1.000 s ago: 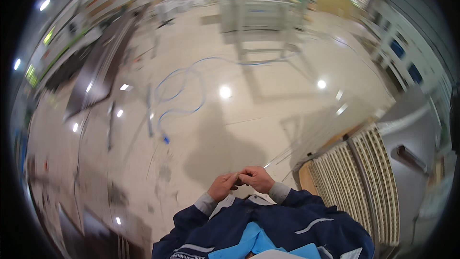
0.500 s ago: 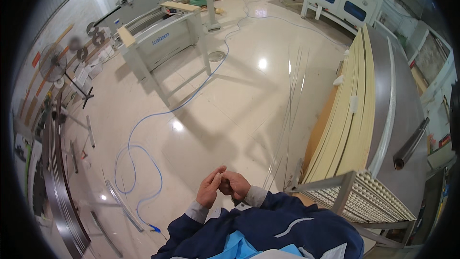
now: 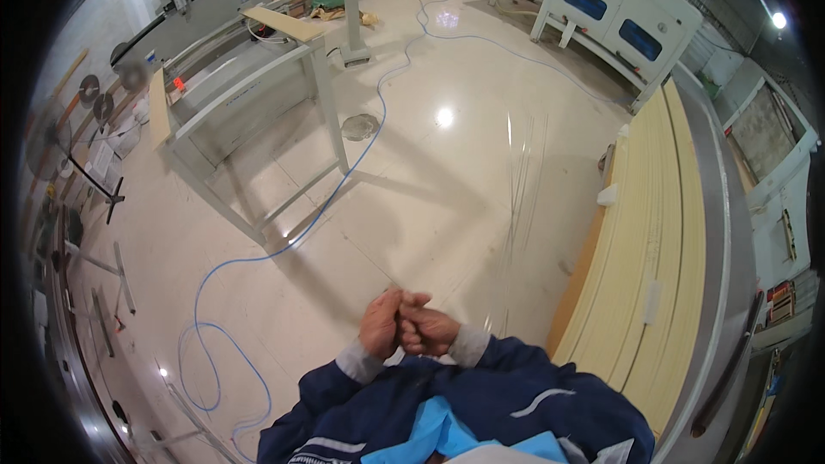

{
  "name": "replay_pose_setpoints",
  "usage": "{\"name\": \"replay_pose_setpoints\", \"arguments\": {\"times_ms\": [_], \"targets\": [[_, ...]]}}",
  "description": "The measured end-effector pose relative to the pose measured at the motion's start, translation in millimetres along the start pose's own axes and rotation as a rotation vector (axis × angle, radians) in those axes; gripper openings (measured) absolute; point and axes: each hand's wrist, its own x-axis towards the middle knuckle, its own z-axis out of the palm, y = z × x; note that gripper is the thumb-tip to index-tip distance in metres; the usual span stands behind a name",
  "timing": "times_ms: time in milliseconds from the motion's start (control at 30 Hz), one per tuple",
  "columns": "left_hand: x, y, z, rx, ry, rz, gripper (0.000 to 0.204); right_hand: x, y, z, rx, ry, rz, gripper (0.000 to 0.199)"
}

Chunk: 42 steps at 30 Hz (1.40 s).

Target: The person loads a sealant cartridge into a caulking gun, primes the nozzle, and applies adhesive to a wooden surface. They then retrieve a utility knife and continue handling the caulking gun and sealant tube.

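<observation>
My left hand [image 3: 380,324] and my right hand [image 3: 428,326] meet in front of my body, above the pale tiled floor [image 3: 412,223]. The left palm faces inward, its fingers pressed together against the right hand. On the right, the fingers are curled into a loose fist. Whether anything lies inside either hand is hidden. Both arms wear dark blue sleeves with grey cuffs, and a light blue cloth [image 3: 447,431] shows at the chest.
A blue hose [image 3: 307,228] winds over the floor. Left stands a grey machine frame [image 3: 331,112]; right, a stack of long cream panels [image 3: 649,275]. A white machine [image 3: 614,17] stands at the far right. Thin strips [image 3: 522,172] and metal bars [image 3: 125,279] lie on the floor.
The view has moved forward and turned a little, so the machine frame and the panel stack appear nearer. My hands stay together, with the right fingers now curled more visibly.
</observation>
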Motion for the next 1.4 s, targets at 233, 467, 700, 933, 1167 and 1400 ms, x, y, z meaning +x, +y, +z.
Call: {"name": "replay_pose_setpoints", "arguments": {"times_ms": [233, 467, 700, 933, 1167, 1400], "targets": [[231, 138, 25, 0.151, -0.084, -0.226, 0.048, 52, -224, -58, 0.241, 0.069, -0.307, 0.040], [489, 194, -8, 0.650, -0.223, -0.063, 0.046, 98, -439, -132, -0.155, 0.602, -0.771, 0.021], [729, 335, -32, 0.921, -0.207, -0.092, 0.043, 185, -705, -189, -0.306, 0.590, -0.620, 0.025], [905, 482, -81, 0.689, -0.186, -0.077, 0.039, 305, -949, -221, -0.702, 0.455, -0.460, 0.023], [1128, 612, -155, 0.506, -0.068, -0.175, 0.042, 449, -1181, -266, -0.824, 0.554, -0.478, 0.020], [1361, 738, -145, 0.752, -0.252, -0.202, 0.042, 511, -1387, -294, -0.700, 0.790, -0.627, 0.017]]}}
